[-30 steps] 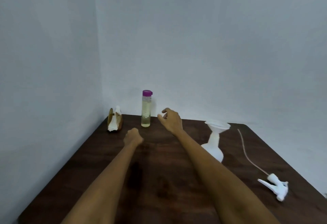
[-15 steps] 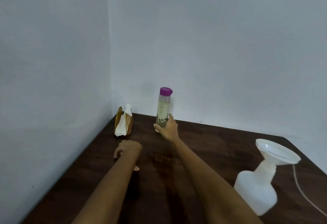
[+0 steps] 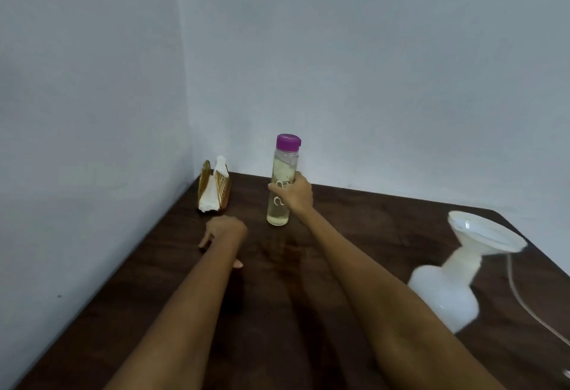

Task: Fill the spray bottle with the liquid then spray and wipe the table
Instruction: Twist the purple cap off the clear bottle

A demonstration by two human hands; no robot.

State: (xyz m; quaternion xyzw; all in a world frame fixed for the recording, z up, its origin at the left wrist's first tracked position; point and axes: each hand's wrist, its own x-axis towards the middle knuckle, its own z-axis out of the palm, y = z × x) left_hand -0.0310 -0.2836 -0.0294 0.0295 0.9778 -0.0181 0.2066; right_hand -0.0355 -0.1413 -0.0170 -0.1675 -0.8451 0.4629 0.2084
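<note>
Spray bottle (image 3: 444, 294), the white one, stands on the right side of your dark wood table (image 3: 364, 223), close to you, and it looks a bit blurry. Its top is off, and a white funnel (image 3: 484, 230) sits in its neck. A thin clear tube (image 3: 521, 300) lies on the table just to the right of it and runs off the edge of the view.

Your right hand (image 3: 296, 193) reaches far out to the back of the table. Its fingers are wrapped around the middle of the clear bottle (image 3: 282, 184), which stands up straight near the wall. That bottle has pale yellow liquid in it, and its purple cap (image 3: 288, 142) is on.

Your left hand (image 3: 223, 230) is low over the table, to the left of the clear bottle and not touching it. Its fingers are loosely curled and hold nothing.

In the back left corner, a small woven napkin holder (image 3: 216, 189) stands with white napkins (image 3: 212, 192) in it, well apart from the spray bottle
</note>
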